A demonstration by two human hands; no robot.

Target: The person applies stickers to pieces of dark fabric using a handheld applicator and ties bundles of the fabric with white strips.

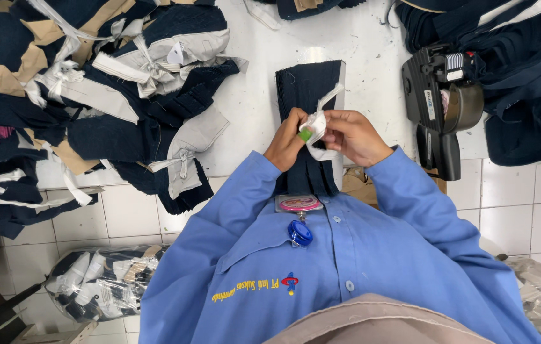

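Both hands' grip (314, 135) pinching white cloth strip (319, 121), small green tag (306, 134), over navy fabric stack (305, 86)

White cloth strip (317, 124) w/ small green tag (307, 134) betw. left hand (287, 141) & right hand (353, 136). Under both hands: navy fabric stack (305, 89), plain, on white table (372, 57). Left of left hand: pile of cut pieces (92, 95), navy, tan, pale grey, white ties; one bit w/ pink stitching. Right of right hand: black tagging gun (439, 108), then more navy cloth (525, 83). Below hands: blue shirt sleeves (410, 210), blue badge reel (299, 233), pink-rimmed badge clip (299, 204). White tiled floor (512, 197).
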